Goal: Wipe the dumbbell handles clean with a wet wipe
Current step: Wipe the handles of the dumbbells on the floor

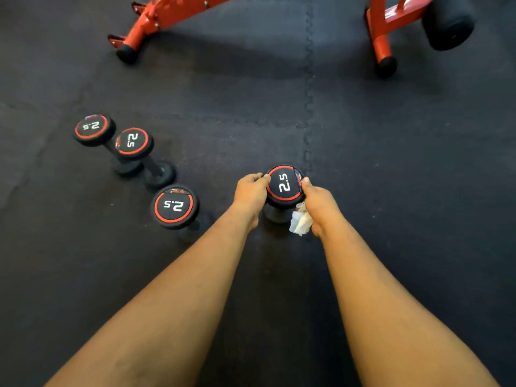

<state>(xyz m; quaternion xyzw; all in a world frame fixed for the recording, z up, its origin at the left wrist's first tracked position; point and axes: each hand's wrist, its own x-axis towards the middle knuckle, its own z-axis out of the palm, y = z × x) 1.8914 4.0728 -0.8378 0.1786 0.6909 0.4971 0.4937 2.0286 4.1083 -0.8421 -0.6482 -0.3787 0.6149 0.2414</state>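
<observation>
Dim, soft light falls from above onto the dark floor mat (363,163). A broad blurry shadow lies under the red frame (173,12) at the far edge. Wide-angle bending shows at the corners; detail is slightly soft throughout.

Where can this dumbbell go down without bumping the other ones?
Bare mat lies right of the held dumbbell, and a wide patch between it and the red frame. The left is crowded: three dumbbells stand there.
</observation>
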